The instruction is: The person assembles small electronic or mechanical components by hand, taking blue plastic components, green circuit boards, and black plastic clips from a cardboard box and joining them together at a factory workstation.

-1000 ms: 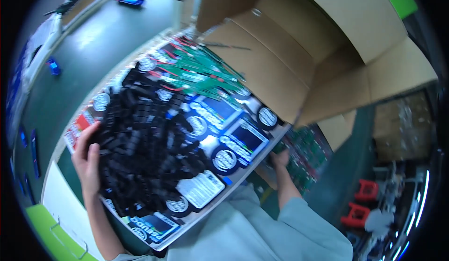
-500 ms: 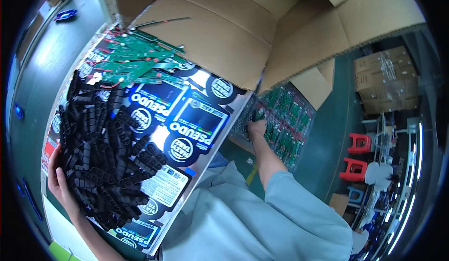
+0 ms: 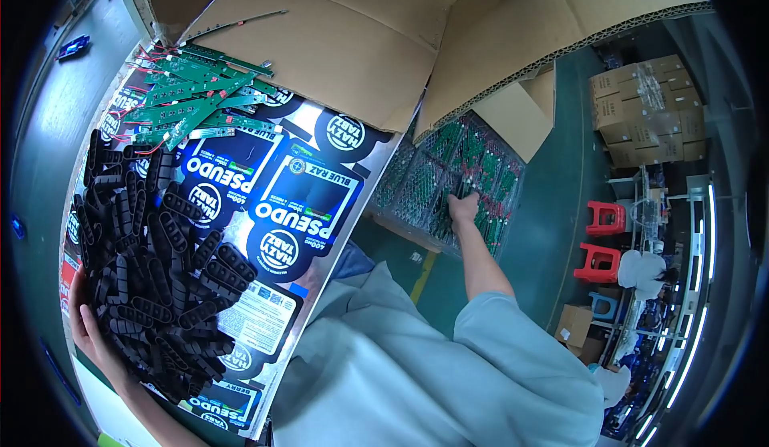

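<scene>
On the left, black plastic pieces with rounded ends (image 3: 152, 263) lie heaped on a printed sheet (image 3: 240, 155). My left hand (image 3: 92, 339) rests along the near-left side of this heap, fingers stretched out and holding nothing. To the right, my right arm reaches down to a box (image 3: 400, 223) lined with clear plastic. It holds rows of narrow green circuit boards (image 3: 489, 171). My right hand (image 3: 463, 207) is among these boards with its fingers closed; a dark sliver shows at the fingertips, too small to name.
Loose green circuit boards with red wires (image 3: 196, 98) lie at the sheet's far end. A large open cardboard box (image 3: 344, 46) rises behind them, its flap hanging toward the right. Stacked cartons (image 3: 649, 114) and red stools (image 3: 605, 219) stand farther right on the green floor.
My right hand has moved rightward over the box, from the plastic-lined part to the rows of boards. The left hand stays beside the black heap. The whole view has shifted slightly.
</scene>
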{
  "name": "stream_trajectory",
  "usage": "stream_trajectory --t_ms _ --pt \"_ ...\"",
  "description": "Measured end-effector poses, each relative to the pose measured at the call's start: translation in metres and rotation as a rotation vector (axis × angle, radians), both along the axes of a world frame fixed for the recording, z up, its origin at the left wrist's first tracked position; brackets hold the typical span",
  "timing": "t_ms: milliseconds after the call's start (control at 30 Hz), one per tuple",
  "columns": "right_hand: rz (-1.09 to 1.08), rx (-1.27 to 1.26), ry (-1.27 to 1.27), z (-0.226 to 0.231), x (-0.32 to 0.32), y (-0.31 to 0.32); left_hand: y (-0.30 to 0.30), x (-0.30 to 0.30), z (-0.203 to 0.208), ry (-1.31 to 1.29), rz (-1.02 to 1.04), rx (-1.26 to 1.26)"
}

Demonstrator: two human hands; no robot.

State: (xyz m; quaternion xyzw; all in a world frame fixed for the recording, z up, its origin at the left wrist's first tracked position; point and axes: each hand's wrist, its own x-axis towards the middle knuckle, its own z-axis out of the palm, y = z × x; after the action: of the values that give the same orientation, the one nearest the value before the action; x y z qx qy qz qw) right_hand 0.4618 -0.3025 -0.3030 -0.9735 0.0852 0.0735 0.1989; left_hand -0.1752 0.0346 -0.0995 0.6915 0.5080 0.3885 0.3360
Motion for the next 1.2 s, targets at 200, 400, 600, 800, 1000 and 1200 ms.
stream_trajectory --t_ms 200,400,600,800,1000,1200 --pt "0.060 -0.236 0.097 -0.002 -0.018 -0.018 -0.001 -0.001 0.001 0.042 0.020 0.010" --pt "0.173 -0.326 0.034 -0.012 -0.014 -0.013 0.000 -0.002 0.001 0.037 0.012 0.013" --pt "0.080 -0.272 0.080 -0.034 -0.014 -0.011 0.000 -0.004 -0.003 0.021 0.011 0.010" --pt "0.072 -0.199 0.238 -0.031 -0.005 -0.017 0.001 -0.006 -0.003 0.036 0.006 0.023" --pt "0.061 -0.258 0.090 -0.035 -0.018 -0.014 -0.002 0.003 0.002 0.015 0.024 0.015" --pt "0.002 -0.262 0.111 -0.025 -0.018 -0.003 -0.002 -0.004 0.000 0.045 0.026 0.033"
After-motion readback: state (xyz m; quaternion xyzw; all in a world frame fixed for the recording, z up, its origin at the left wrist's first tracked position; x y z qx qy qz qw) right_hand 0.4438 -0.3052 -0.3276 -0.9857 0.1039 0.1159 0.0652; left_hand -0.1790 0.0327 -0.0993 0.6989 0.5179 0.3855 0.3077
